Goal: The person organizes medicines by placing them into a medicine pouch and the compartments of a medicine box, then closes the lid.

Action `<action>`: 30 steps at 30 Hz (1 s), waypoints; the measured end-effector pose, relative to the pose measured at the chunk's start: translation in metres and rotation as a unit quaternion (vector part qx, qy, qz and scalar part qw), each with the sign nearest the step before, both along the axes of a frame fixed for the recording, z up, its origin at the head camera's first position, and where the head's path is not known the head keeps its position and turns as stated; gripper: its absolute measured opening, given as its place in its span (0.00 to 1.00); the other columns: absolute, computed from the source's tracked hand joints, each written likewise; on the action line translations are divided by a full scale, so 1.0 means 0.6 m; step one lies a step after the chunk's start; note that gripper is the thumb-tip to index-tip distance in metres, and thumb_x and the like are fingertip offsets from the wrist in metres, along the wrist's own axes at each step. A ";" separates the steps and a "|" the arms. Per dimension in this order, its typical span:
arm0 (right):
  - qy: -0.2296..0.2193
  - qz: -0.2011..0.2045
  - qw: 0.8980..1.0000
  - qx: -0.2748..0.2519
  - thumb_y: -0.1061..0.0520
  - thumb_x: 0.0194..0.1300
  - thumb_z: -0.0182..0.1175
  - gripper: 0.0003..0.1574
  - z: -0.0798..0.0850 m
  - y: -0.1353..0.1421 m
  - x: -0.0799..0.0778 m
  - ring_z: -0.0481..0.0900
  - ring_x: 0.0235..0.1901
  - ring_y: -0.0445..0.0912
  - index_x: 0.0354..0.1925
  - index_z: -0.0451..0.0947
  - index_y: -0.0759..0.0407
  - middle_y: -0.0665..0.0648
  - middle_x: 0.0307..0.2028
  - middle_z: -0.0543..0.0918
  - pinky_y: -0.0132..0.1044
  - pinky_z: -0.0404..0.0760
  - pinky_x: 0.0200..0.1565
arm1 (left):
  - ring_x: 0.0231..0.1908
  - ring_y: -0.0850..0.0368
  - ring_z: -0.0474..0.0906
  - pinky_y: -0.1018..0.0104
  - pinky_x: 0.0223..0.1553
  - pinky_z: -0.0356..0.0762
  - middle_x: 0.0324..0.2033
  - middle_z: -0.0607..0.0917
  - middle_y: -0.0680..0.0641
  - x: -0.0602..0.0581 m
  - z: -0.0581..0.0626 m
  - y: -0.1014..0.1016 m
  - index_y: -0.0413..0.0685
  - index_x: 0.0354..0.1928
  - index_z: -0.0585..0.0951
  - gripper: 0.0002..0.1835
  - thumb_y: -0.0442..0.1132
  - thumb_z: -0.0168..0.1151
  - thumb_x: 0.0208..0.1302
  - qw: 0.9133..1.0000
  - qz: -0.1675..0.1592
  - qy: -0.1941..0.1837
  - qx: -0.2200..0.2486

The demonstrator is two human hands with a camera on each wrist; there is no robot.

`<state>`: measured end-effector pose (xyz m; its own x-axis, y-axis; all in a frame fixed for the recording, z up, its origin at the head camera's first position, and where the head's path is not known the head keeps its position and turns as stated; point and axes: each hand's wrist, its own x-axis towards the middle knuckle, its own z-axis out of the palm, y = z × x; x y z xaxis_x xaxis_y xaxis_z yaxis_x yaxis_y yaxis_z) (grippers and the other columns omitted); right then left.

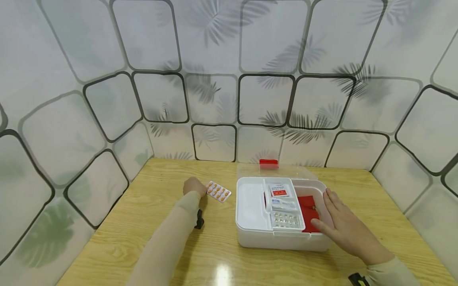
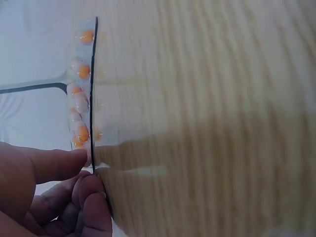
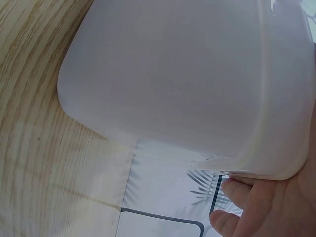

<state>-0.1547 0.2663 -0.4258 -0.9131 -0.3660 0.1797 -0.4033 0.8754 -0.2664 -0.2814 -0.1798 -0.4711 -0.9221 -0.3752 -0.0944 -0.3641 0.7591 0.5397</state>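
My left hand (image 1: 195, 186) pinches the near left end of a blister pack (image 1: 218, 192) of orange-and-white capsules. In the left wrist view, the thumb lies on the capsule side of the pack (image 2: 83, 98) and curled fingers meet its edge. The pack is at or just over the tabletop; which one I cannot tell. On the right, a white medicine box (image 1: 282, 240) stands with its lid up. My right hand (image 1: 343, 226) rests on the box's right rim, fingers fairly straight and thumb over the inner side. The right wrist view shows the box's outer wall (image 3: 163, 74) beside the fingers.
Inside the box, a white tray (image 1: 252, 204) holds small packets (image 1: 280, 190) and a silver blister pack (image 1: 286, 219). A red pouch (image 1: 309, 212) lies in the right compartment. The clear lid with a red latch (image 1: 268, 162) leans back. Patterned walls enclose the wooden table (image 1: 157, 186).
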 end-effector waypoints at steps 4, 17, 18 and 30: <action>-0.001 0.000 1.000 0.000 0.32 0.67 0.50 0.57 0.000 0.000 -0.001 0.44 0.71 0.65 0.72 0.45 0.72 0.69 0.73 0.44 0.67 0.56 0.61 | 0.38 0.45 0.79 0.54 0.41 0.79 0.35 0.84 0.39 -0.001 -0.004 0.001 0.37 0.28 0.82 0.07 0.35 0.60 0.55 1.000 -0.013 -0.001 -0.018; -0.001 0.000 1.000 -0.006 0.32 0.67 0.51 0.56 0.000 0.001 -0.002 0.43 0.71 0.64 0.72 0.45 0.71 0.68 0.74 0.44 0.67 0.55 0.61 | 0.44 0.43 0.79 0.50 0.50 0.75 0.36 0.87 0.44 0.004 -0.002 0.014 0.42 0.33 0.87 0.09 0.41 0.65 0.62 0.997 -0.055 0.055 -0.025; -0.001 0.000 1.000 -0.007 0.33 0.67 0.51 0.56 0.000 0.001 -0.001 0.43 0.71 0.64 0.72 0.45 0.71 0.68 0.74 0.44 0.67 0.55 0.61 | 0.43 0.43 0.79 0.50 0.49 0.76 0.35 0.86 0.44 0.005 -0.001 0.015 0.42 0.33 0.87 0.09 0.41 0.65 0.62 0.997 -0.051 0.062 -0.016; -0.006 -0.003 1.000 -0.004 0.32 0.67 0.50 0.56 0.003 -0.002 0.001 0.44 0.71 0.65 0.72 0.45 0.71 0.68 0.74 0.44 0.66 0.55 0.62 | 0.40 0.50 0.80 0.62 0.38 0.79 0.49 0.82 0.38 0.001 -0.015 0.009 0.35 0.50 0.82 0.18 0.34 0.68 0.58 0.955 0.016 0.038 0.294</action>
<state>-0.1543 0.2653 -0.4237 -0.9172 -0.3597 0.1712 -0.3953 0.8754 -0.2782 -0.2809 -0.1742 -0.4802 -0.9232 -0.3066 -0.2316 -0.3259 0.3055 0.8947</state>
